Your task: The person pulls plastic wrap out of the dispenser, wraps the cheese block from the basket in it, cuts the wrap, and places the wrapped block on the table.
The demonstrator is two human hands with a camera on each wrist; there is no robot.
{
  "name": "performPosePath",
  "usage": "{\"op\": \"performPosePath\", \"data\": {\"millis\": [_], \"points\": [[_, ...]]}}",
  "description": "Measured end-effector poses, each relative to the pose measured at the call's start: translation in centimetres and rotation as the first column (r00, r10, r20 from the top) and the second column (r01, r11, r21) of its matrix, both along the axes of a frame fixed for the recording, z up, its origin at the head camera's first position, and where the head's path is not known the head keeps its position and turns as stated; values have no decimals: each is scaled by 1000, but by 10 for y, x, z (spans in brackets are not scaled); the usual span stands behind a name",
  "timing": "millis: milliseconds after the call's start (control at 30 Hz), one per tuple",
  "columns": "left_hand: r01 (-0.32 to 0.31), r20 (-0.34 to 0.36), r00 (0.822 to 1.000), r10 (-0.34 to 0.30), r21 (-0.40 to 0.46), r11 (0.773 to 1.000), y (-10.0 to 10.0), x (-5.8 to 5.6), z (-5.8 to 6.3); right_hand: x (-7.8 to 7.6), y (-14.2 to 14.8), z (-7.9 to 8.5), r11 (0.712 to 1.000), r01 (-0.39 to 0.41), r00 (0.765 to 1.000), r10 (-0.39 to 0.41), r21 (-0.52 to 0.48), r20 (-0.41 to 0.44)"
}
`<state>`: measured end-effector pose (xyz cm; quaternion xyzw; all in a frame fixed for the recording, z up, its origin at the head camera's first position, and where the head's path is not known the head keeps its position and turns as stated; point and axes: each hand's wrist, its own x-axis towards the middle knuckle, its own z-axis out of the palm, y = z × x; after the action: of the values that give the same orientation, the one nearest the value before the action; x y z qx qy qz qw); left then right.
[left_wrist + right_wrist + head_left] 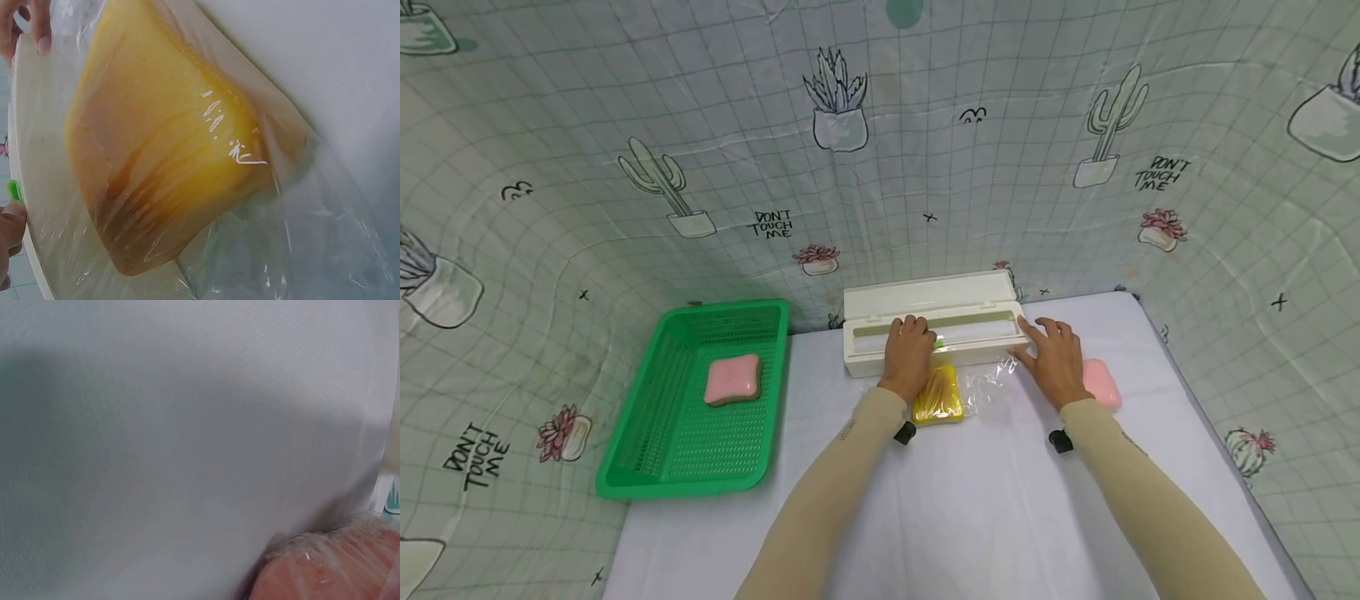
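Note:
A white cling film dispenser (868, 363) stands at the back of the table with its long lid (928, 297) raised. My left hand (909, 357) is over its front edge, thumb and fingers pinching a small green slider (14, 189). At the dispenser's right end, my right hand (1054, 360) grips the corner between thumb and fingers. A yellow soap bar (942, 398) lies before the dispenser, covered by clear cling film (312, 231) that spreads beyond it on the right. Close to my right wrist lies a pink soap bar (1101, 385), wrapped in film in the right wrist view.
A green plastic basket (692, 483) sits on the left of the white-covered table (955, 517), holding another pink soap bar (732, 379). Behind and at both sides hangs a printed curtain (895, 200) that bounds the table.

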<state>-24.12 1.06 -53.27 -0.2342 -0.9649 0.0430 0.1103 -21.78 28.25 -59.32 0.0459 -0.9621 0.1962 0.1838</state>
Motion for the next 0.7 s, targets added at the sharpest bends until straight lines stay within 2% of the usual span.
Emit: {"op": "performPosePath", "data": {"millis": [233, 367, 600, 700], "points": [[-5, 1, 1000, 5, 13, 1000, -16, 8, -5, 5, -13, -6, 1000, -13, 999, 13, -10, 33], [-17, -18, 1000, 17, 4, 1000, -27, 8, -5, 3, -16, -6, 1000, -22, 999, 22, -21, 27], [-92, -23, 995, 94, 88, 992, -60, 7, -3, 1, -7, -1, 999, -17, 1000, 17, -33, -2], [-89, -26, 995, 92, 104, 991, -71, 7, -4, 1, -4, -2, 999, -6, 1000, 6, -37, 3]]}}
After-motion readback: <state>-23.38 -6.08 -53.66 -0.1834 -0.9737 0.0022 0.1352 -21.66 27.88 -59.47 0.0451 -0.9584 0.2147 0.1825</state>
